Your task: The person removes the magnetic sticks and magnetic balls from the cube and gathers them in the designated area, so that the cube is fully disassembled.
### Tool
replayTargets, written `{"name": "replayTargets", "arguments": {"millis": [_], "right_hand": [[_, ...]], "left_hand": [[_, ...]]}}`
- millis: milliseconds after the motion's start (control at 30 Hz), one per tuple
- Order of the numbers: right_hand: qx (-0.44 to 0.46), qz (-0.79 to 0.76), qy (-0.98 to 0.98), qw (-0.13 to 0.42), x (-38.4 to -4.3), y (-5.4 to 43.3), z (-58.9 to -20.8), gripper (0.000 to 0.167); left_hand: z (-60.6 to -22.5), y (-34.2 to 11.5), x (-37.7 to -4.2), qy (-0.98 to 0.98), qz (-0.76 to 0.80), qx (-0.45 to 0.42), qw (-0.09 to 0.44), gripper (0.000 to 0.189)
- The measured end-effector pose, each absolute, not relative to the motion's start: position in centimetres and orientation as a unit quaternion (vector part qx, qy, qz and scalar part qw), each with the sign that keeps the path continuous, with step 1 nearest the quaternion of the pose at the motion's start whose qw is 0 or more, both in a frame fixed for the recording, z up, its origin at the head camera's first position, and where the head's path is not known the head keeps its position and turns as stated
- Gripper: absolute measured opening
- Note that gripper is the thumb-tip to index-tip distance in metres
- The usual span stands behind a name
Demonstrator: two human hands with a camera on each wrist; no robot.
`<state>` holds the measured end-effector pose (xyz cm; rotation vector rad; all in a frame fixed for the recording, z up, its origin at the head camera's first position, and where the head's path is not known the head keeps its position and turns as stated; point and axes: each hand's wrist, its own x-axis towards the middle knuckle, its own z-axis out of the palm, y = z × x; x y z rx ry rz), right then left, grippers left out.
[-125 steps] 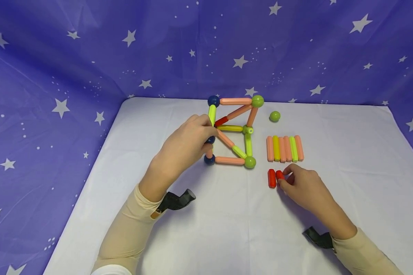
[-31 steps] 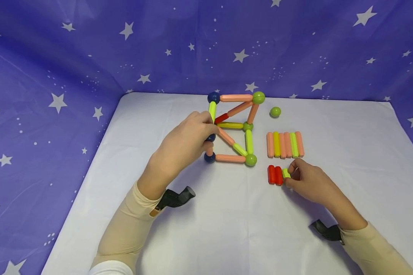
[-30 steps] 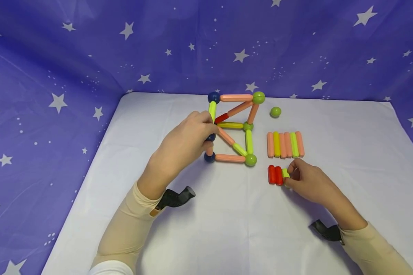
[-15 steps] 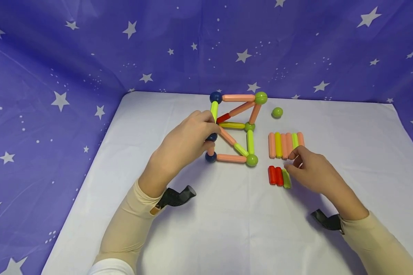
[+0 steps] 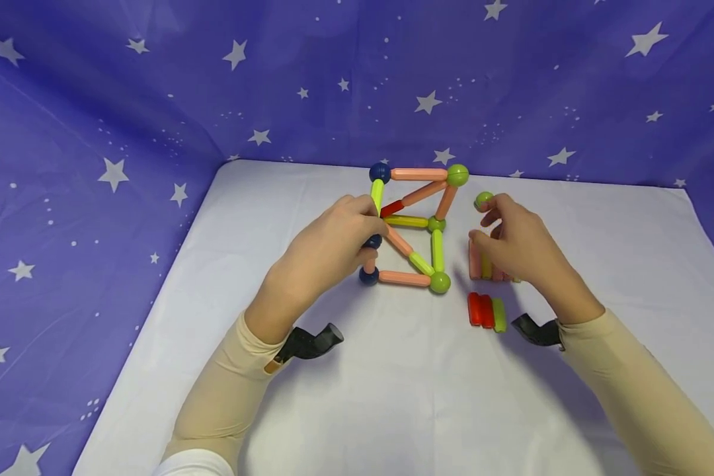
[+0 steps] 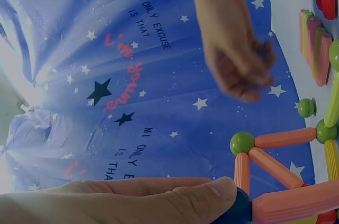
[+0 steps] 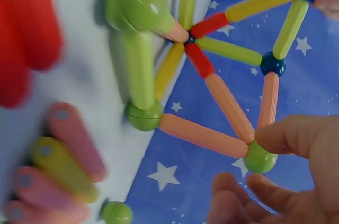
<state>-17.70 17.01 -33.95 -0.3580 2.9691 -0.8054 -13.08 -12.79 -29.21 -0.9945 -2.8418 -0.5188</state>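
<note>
Site looked like a makeshift, screened-off tabletop recording booth; the kind of room beyond could not be told. Violet-blue, star-printed cloth (image 5: 309, 53) rose behind the far edge of the white-covered table (image 5: 416, 403), passed round both far corners and ran along its left edge. Black devices (image 5: 309, 345) on both wrists fitted a recording set-up.

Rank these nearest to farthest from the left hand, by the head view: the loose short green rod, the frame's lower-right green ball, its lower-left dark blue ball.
1. Lower-left dark blue ball: just below the left hand.
2. Lower-right green ball: across the frame, rightward.
3. Loose short green rod: farther right, beside the red rods.
</note>
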Motion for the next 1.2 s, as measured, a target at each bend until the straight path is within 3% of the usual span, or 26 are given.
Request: {"name": "replayTargets", "arguments": {"millis": [133, 267, 633, 1200], "right_hand": [[-0.128, -0.272, 0.953, -0.023, -19.6, 15.8, -32.7, 0.053], [-0.146, -0.257, 0.955, -0.022, -21.4, 14.6, -31.7, 0.058], [-0.157, -0.254, 0.954, -0.015, -23.3, 13.6, -31.5, 0.032], [-0.171, -0.27, 0.947, -0.021, -24.2, 13.0, -32.0, 0.027]], "left_hand": [[-29.3, -12.6, -13.1, -0.928, -0.172, -0.327, 0.043, 0.02], [-29.3, -12.5, -13.1, -0.927, -0.173, -0.331, 0.043, 0.018], [-28.9, -11.9, -13.1, -0.933, -0.161, -0.32, 0.023, 0.02], [-29.2, -12.7, -13.2, -0.935, -0.16, -0.316, 0.028, 0.02]]}}
